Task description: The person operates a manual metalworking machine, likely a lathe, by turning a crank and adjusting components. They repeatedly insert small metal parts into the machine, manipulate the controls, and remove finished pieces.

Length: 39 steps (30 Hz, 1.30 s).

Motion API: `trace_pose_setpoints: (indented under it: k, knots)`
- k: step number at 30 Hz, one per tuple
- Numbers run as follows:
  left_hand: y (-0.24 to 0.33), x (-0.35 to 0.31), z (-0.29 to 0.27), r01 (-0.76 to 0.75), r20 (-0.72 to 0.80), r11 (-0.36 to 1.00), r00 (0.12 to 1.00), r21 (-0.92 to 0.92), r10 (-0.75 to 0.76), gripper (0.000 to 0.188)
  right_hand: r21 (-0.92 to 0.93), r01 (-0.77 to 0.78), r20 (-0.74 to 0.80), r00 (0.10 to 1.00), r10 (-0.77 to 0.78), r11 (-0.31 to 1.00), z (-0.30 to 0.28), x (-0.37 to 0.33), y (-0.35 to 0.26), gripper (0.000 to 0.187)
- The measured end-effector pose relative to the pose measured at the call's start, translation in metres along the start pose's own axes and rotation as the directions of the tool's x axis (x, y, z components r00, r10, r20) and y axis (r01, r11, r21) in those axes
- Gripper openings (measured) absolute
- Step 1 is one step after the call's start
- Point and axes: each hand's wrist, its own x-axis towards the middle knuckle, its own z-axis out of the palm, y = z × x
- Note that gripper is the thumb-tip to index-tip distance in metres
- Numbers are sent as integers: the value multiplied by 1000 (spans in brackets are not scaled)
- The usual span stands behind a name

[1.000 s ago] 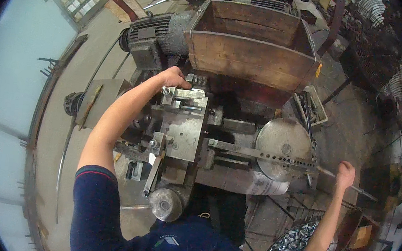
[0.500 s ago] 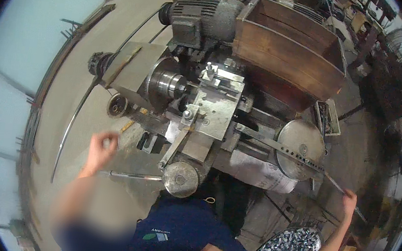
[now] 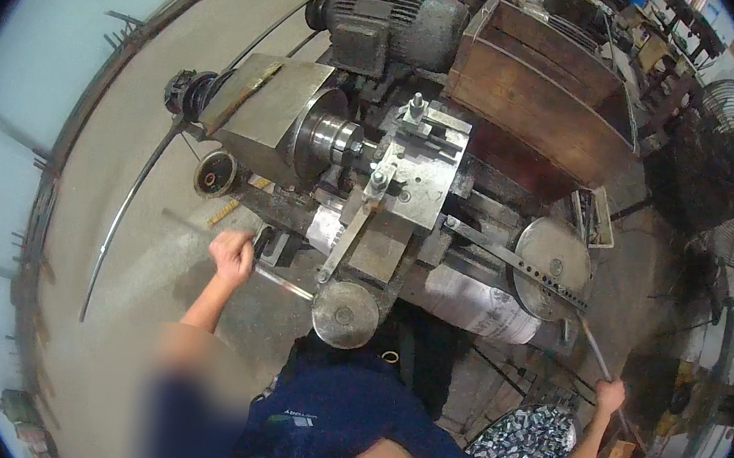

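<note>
In front of me stands a small metal lathe with a bright chuck (image 3: 333,139) and a cross slide (image 3: 415,173). My left hand (image 3: 232,256) is closed around a steel lever rod (image 3: 285,282), which runs to a round disc (image 3: 345,314) at the slide's near end. My right hand (image 3: 610,395) grips another long lever (image 3: 594,346) low on the right. That lever leads up to a large round plate (image 3: 552,268), where a flat perforated bar (image 3: 515,262) is linked.
An electric motor (image 3: 397,31) and a wooden box (image 3: 537,104) stand behind the lathe. A brush (image 3: 244,100) lies on the headstock cover. Near my right arm is a container of small shiny metal pieces (image 3: 525,442). A fan (image 3: 733,107) stands far right.
My left hand has come from beside the rod to closing around it, and the rod has swung upward. My right hand has moved down and left with its lever.
</note>
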Motion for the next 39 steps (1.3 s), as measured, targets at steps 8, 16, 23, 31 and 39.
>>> trace_pose_setpoints:
  k: [8, 16, 23, 31, 39]
  knots:
    - [-3, 45, 4, -91, 79, 996, 993, -11, 92, 9, -69, -114, 100, 988, 121, 991, -8, -67, -12, 37]
    - [-119, -98, 40, 782, 340, 615, 555, 99, -759, 39, 74, -274, 180, 950, 257, 959, -13, -141, -33, 39]
    - [-138, -87, 94, 63, 769, 893, 484, 446, -418, 28, 43, -212, 98, 973, 207, 976, -12, -162, -39, 38]
    - [-179, -112, 104, 121, 682, 939, 658, 323, -319, 35, 57, -245, 239, 945, 225, 968, -33, -166, -49, 34]
    - [-154, -44, 100, -303, 850, 829, 406, 471, -335, 37, -17, -223, 188, 957, 222, 975, -27, -169, -38, 32]
